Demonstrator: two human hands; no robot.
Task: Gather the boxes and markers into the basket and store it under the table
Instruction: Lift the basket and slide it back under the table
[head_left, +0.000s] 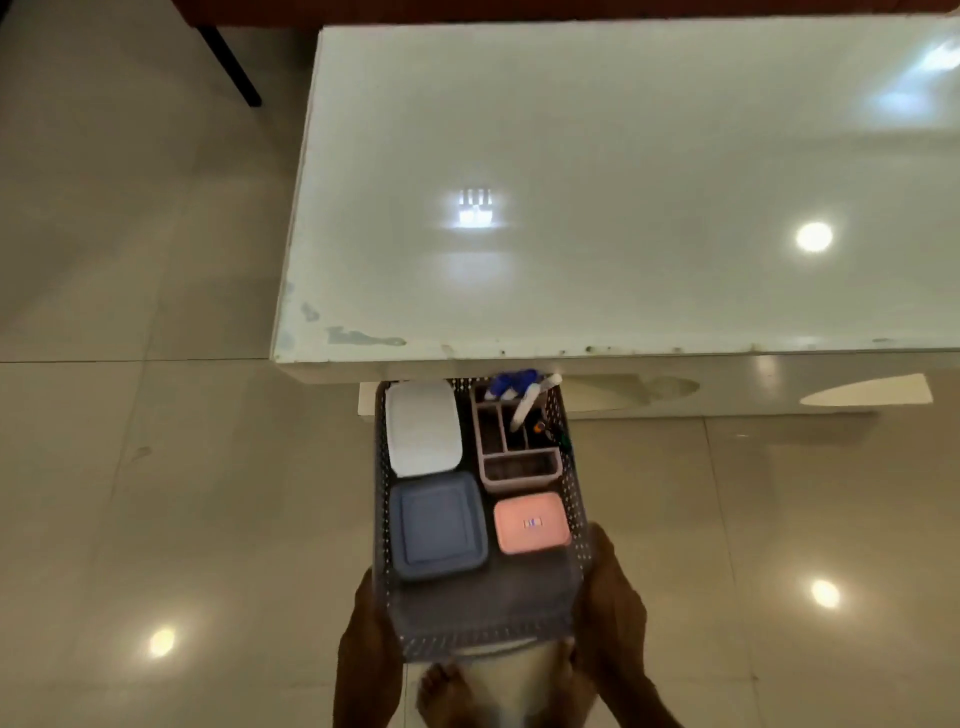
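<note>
A grey perforated basket (483, 618) is held low over the floor, its far end just under the near edge of the white table (597, 208). My left hand (366, 629) grips its left side and my right hand (608, 597) its right side. Inside lie a white box (423, 428), a blue-grey box (439, 525) and a pink box (530, 522). A divided grey organizer (519, 452) at the far right of the basket holds markers (524, 402) with blue and white caps, partly hidden by the table edge.
Glossy beige floor tiles (156, 467) surround the table. A dark furniture leg (228, 57) stands at the upper left. The table base has cut-out openings (862, 397) to the right of the basket. A bare foot (441, 691) shows below the basket.
</note>
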